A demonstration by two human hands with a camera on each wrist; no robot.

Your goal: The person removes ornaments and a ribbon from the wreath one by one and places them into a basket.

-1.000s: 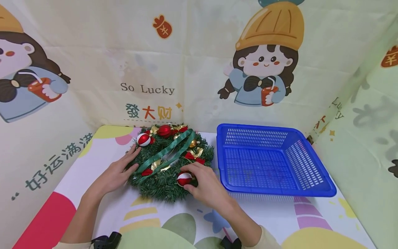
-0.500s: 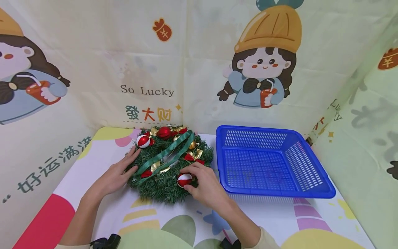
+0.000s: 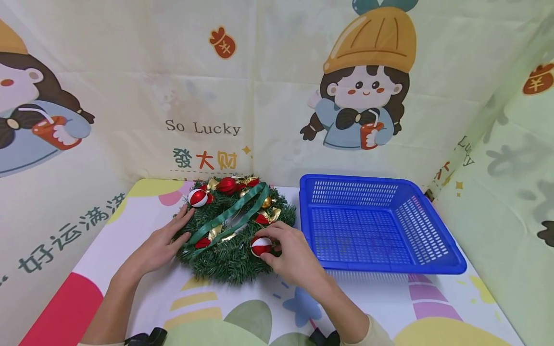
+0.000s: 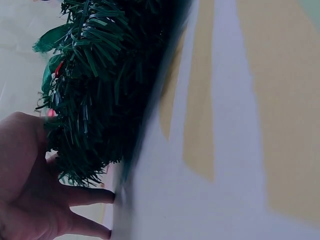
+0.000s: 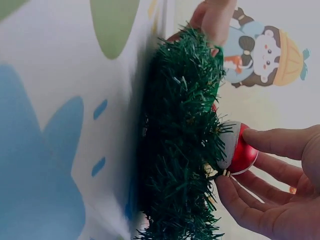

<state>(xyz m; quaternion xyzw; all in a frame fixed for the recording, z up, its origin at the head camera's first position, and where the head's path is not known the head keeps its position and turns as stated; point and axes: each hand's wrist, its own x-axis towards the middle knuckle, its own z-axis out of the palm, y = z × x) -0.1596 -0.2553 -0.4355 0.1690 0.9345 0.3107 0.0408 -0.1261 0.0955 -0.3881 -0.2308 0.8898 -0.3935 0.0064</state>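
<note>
A green Christmas wreath (image 3: 235,262) lies on the table, dressed with a green ribbon (image 3: 229,211), red and gold bows and several baubles. At its near right side my right hand (image 3: 294,250) holds a red and white bauble (image 3: 261,246) between thumb and fingers. In the right wrist view the bauble (image 5: 240,150) sits against the top of the needles, thumb on its red part. My left hand (image 3: 162,242) rests against the wreath's left edge with its fingers stretched out. In the left wrist view two fingers (image 4: 92,196) reach down beside the wreath.
A blue plastic basket (image 3: 385,268) with slotted walls stands right of the wreath, and nothing shows inside it. Another red and white bauble (image 3: 198,198) sits at the wreath's far left, near a red one (image 3: 227,185). A printed cloth wall (image 3: 277,120) rises behind the table.
My right hand has shifted a little to the right with the bauble, which has turned slightly. The left hand stays at the wreath's edge. The head view has moved slightly.
</note>
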